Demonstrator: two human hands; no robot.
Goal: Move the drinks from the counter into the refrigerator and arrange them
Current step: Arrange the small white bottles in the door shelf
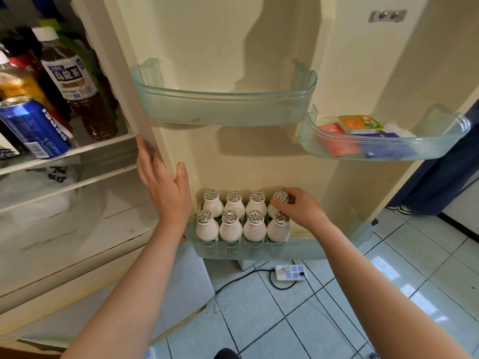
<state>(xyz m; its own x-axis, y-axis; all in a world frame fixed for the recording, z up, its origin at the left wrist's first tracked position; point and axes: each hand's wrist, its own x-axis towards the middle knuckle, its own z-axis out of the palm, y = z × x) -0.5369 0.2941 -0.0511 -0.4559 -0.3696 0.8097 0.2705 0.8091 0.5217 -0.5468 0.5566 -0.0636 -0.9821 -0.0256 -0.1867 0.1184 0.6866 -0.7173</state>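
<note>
Several small white drink bottles (230, 229) with foil caps stand in two rows in the lowest door bin (324, 248) of the open refrigerator. My right hand (300, 208) pinches the neck of the back-right bottle (281, 196). My left hand (163, 182) lies flat with straight fingers against the inner edge of the refrigerator door (233, 156). On the fridge shelf (98, 146) at the left stand a brown tea bottle (80, 86), a blue can (33, 128) and other drinks.
A bare upper door bin (223, 107) hangs above the bottles. A smaller bin (383, 149) at the right holds flat packets. On the tiled floor below lie a white power strip (290, 273) and black cables. A person's dark trouser legs (440, 177) stand at the right.
</note>
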